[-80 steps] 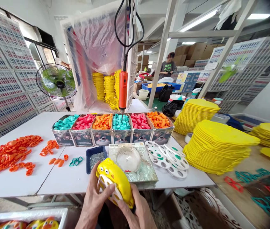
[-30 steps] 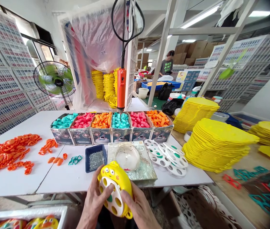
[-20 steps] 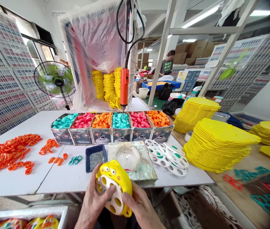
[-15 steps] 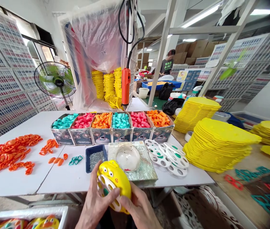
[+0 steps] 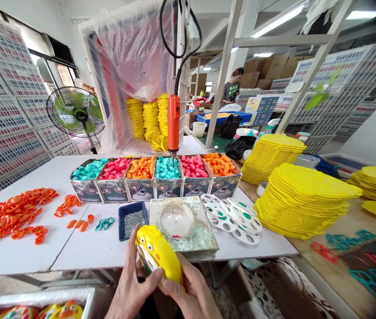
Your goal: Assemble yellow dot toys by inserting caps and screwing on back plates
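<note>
Between my hands is a yellow plastic toy shell (image 5: 165, 257) with a cartoon animal face and a white holed disc (image 5: 148, 258) set in its front. My left hand (image 5: 132, 283) grips the left side, with its thumb along the lower front edge. Round the right and lower side, my right hand (image 5: 191, 290) is wrapped, its thumb near the other thumb. Just beyond the toy are a dark blue tray of small screws (image 5: 134, 221) and a clear round bowl (image 5: 176, 220) on a flat boxed package (image 5: 204, 237).
A row of boxes (image 5: 141, 190) with teal, pink and orange pieces crosses the table. An orange electric screwdriver (image 5: 174, 124) hangs above it. White holed discs (image 5: 231, 217) and stacked yellow plates (image 5: 304, 199) lie right; orange parts (image 5: 11, 212) left. A crate of toys (image 5: 41, 294) stands lower left.
The toy has turned in my hands, so its white disc now faces more to the left and shows less, while more of the yellow back shows. Both hands stay on it.
</note>
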{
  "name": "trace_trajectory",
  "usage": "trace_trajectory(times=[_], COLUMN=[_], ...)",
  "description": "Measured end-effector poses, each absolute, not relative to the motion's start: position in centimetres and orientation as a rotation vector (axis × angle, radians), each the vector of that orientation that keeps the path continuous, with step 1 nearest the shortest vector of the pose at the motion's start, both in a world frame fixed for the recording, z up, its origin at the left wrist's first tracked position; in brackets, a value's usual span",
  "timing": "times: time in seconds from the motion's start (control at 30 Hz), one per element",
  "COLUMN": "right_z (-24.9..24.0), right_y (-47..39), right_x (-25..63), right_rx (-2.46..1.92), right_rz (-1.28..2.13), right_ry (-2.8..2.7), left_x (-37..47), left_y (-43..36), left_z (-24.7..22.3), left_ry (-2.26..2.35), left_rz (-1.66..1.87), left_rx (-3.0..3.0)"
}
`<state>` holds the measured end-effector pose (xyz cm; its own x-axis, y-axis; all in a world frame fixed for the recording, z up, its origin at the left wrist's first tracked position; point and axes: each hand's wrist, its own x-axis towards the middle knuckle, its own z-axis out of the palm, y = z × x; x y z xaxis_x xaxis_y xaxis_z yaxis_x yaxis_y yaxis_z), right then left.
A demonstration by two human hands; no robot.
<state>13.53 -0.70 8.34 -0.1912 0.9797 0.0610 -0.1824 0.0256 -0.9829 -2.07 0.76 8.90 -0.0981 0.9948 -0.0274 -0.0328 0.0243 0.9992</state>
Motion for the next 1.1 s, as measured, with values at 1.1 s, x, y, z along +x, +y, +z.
trace_trajectory(times=[1.1], right_z=[10.7], right_y=[-0.8], right_x=[13.0], right_rx=[-0.871], right_rz=[1.386], right_ry=[-1.219], left_x=[-1.9], left_y=[-0.3], left_z=[8.9], left_ry=[1.269], left_rz=[1.238], left_rx=[1.159])
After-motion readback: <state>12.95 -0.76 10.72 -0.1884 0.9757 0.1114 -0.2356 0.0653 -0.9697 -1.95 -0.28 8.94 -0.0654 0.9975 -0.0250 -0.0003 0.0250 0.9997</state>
